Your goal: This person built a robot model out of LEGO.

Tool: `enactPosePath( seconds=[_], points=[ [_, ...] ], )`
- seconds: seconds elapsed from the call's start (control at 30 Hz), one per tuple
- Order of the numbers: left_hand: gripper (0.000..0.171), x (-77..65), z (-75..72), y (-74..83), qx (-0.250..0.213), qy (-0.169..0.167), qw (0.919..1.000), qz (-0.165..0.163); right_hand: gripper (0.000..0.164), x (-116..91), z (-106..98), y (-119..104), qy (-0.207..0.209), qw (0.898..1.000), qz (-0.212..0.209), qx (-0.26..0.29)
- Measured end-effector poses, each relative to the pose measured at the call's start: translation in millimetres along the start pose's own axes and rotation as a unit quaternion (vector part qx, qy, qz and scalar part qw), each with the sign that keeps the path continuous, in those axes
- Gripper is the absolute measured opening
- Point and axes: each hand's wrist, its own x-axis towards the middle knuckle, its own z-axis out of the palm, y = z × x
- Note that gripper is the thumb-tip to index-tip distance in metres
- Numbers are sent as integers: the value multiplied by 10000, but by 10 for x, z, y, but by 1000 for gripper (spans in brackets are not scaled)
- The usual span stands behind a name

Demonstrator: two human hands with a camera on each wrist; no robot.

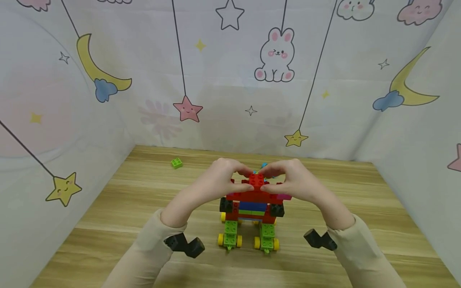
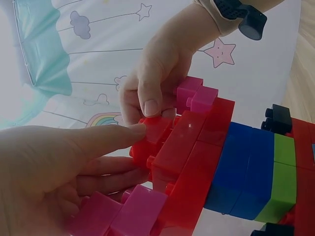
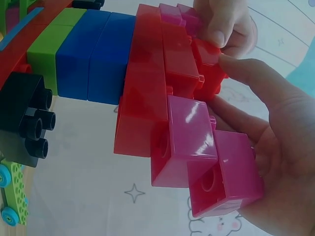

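Observation:
A red brick sits on top of a tall brick build. My left hand pinches its left side between thumb and fingers, while my right hand pinches the right side. Under it run longer red bricks, flanked by stepped pink bricks at both ends. Blue bricks and light green bricks form the middle, with black bricks out at the sides. Green bases on yellow wheels carry the build on the table.
A loose light green brick lies on the wooden table at the back left. Blue pieces show partly behind the build. Printed cloth walls enclose the table's back and sides. Each wrist wears a black camera mount.

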Motion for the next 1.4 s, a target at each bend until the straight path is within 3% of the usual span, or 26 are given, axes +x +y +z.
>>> enactPosePath(
  seconds=[1.4],
  points=[
    [35,27,0,-42,-296,-100,9995,-32,26,25,-10,-4,-19,9997,229,77]
  ],
)
